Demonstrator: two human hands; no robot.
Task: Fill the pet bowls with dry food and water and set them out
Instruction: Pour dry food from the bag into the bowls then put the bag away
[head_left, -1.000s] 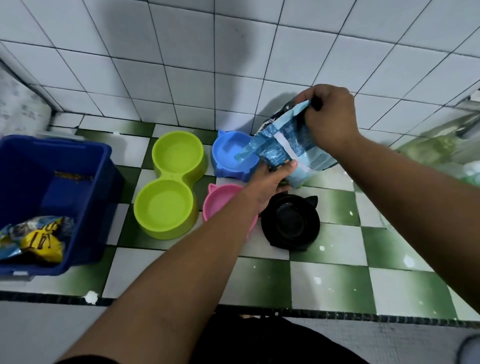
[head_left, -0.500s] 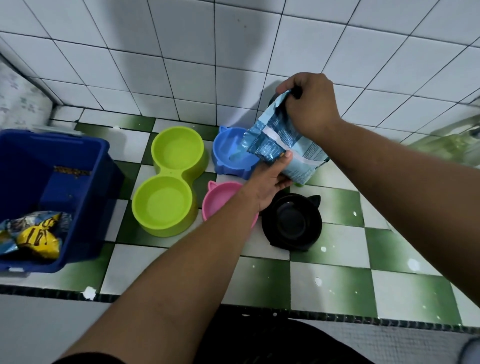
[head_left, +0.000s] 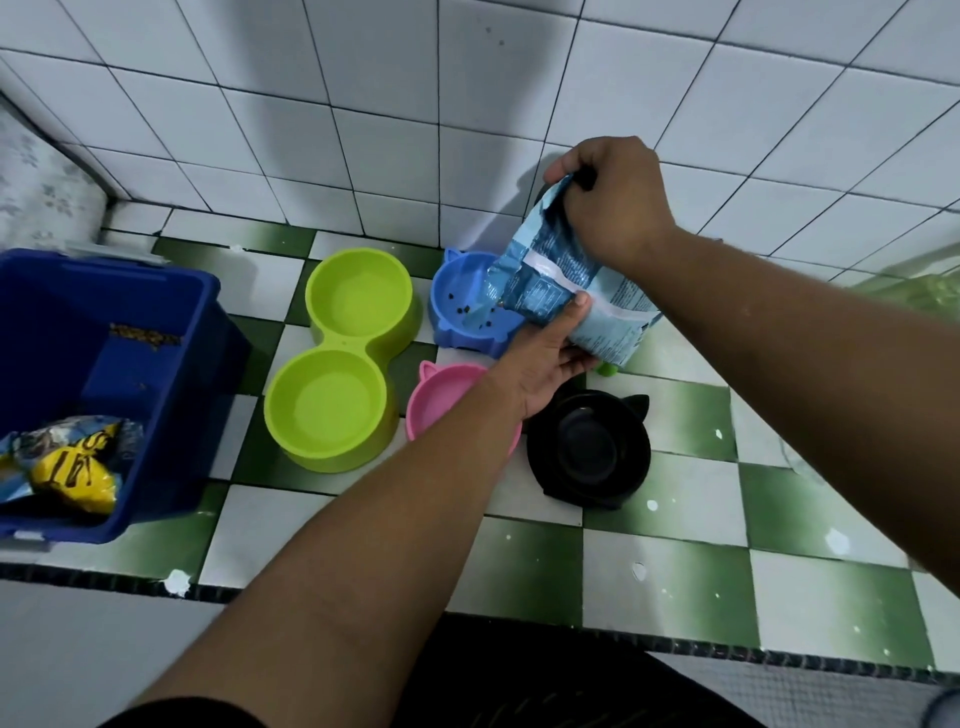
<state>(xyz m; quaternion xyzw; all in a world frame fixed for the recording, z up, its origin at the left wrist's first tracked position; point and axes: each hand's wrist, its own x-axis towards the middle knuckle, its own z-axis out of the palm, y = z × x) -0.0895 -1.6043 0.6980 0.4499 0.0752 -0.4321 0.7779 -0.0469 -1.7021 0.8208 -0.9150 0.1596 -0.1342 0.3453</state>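
Note:
A light blue food bag (head_left: 558, 288) is tipped mouth-down over the blue cat-eared bowl (head_left: 457, 312). A few dark kibbles lie in that bowl. My right hand (head_left: 613, 200) grips the bag's upper end. My left hand (head_left: 553, 358) holds the bag from below, thumb on its front. A lime green double bowl (head_left: 337, 358) sits to the left, both wells bare. A pink eared bowl (head_left: 441, 395) lies partly under my left forearm. A black eared bowl (head_left: 589, 449) stands to its right.
A dark blue plastic bin (head_left: 156, 332) at left holds a yellow-and-blue food packet (head_left: 67, 460) and some loose kibble. A white tiled wall rises just behind the bowls. The green and white checkered ledge ends at a dark edge strip (head_left: 519, 618) near me.
The bag has tilted further over the blue bowl, and kibble now lies in it where none showed before. Both hands kept their hold.

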